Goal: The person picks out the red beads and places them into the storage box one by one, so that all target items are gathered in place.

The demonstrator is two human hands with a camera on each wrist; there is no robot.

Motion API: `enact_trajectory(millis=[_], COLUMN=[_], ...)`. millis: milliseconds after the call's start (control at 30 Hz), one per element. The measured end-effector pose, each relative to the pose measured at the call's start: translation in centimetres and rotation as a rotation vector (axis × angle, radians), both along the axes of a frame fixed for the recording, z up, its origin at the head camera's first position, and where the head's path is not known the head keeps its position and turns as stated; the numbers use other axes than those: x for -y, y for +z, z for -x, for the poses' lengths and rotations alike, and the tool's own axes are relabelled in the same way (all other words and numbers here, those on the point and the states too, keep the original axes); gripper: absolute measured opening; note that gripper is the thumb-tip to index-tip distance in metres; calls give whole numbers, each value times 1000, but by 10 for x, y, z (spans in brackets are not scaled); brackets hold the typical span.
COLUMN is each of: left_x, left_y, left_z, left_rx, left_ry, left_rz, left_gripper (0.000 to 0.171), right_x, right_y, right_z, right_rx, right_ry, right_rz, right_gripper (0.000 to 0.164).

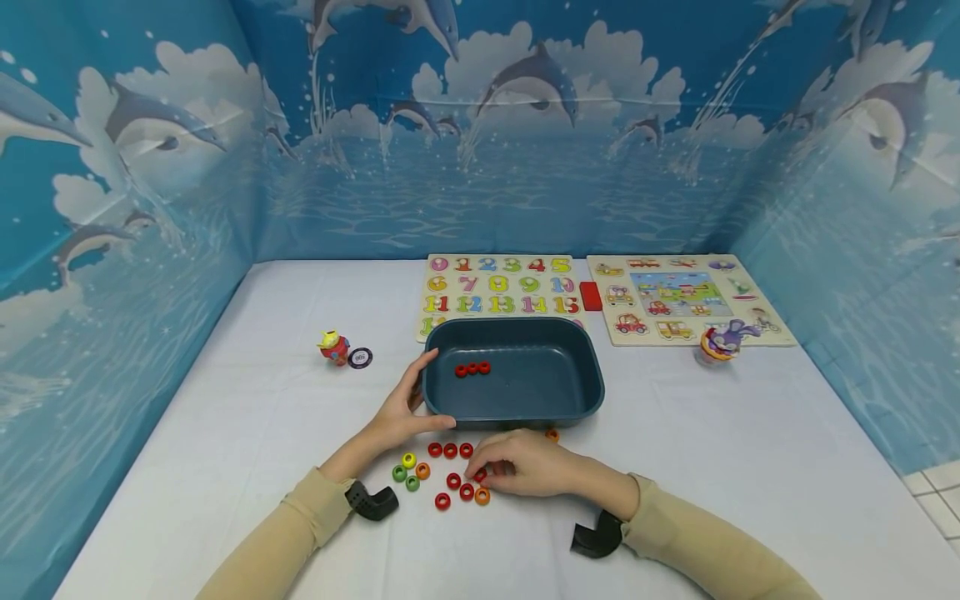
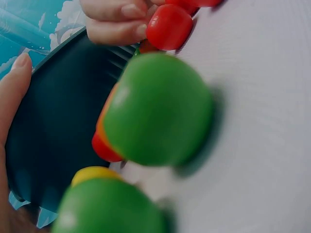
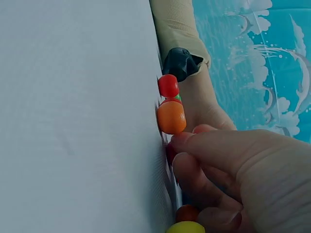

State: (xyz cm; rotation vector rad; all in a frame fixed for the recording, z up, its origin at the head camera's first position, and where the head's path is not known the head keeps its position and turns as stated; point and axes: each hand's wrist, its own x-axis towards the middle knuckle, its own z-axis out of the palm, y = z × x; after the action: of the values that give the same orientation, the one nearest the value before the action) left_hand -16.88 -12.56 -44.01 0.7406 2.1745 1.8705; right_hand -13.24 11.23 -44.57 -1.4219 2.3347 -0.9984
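Observation:
My left hand [image 1: 393, 417] grips the left front corner of a dark blue tray [image 1: 543, 379], with the thumb along the front rim and the fingers at the left side. Three red beads [image 1: 472, 368] lie in a row inside it. In front of the tray, my right hand [image 1: 532, 465] pinches a red bead [image 3: 171, 153] low at the table between thumb and finger; the fingers partly hide it. Around it on the cloth lie several loose red beads [image 1: 442, 502], an orange bead [image 1: 482, 497], a yellow bead [image 1: 408, 460] and green beads [image 2: 158, 109].
Behind the tray lie a number puzzle board [image 1: 498, 283] and a vehicle puzzle board [image 1: 678, 296], with a red block [image 1: 590, 296] between them. A small toy figure [image 1: 334, 347] and a round chip [image 1: 360, 358] are at left, a purple rabbit toy [image 1: 723, 342] at right.

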Motion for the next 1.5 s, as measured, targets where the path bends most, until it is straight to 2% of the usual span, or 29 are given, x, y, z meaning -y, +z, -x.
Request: enact_trajectory(millis=[233,333,467,567,700,833,1033,1133,1300,1367,1500], left_x=[0,0,0,1,3,4,3,2,0,1,2], left_y=[2,1,-1,-8,-22,-29,-26,-18,-3,-9,-9], left_z=[-1,-1,1,4,11,13,12,9,2,5,5], left_rx=[24,12,1,11,20,12,4,-6,-12,-13,-12], left_ry=[18,15,5,6,18,23,8,-17,-37,-31,-26], left_rz=[36,29,6,2,17,21,1,-21,-31,-27,-27], left_gripper=[92,92,93,93,93,93,93,95,95,95,95], right_x=[-2,-5,-12,-16,-20,-22,-22,-22,-22,-22,-22], right_y=[8,23,53,77,101,111,98,86,64,55,45], right_z=[-2,-3,-1,9,33,63,108,123,139,143,148], right_rx=[-41,-35,-35,-95,-177,-144,-17,38,143,178,194], right_ry=[-45,-40,-31,-33,-47,-87,-179,-213,-178,-159,-157], right_rz=[-40,-14,67,135,215,213,71,33,-1,-28,-93], right_gripper=[21,21,22,24,27,26,28,31,31,30,27])
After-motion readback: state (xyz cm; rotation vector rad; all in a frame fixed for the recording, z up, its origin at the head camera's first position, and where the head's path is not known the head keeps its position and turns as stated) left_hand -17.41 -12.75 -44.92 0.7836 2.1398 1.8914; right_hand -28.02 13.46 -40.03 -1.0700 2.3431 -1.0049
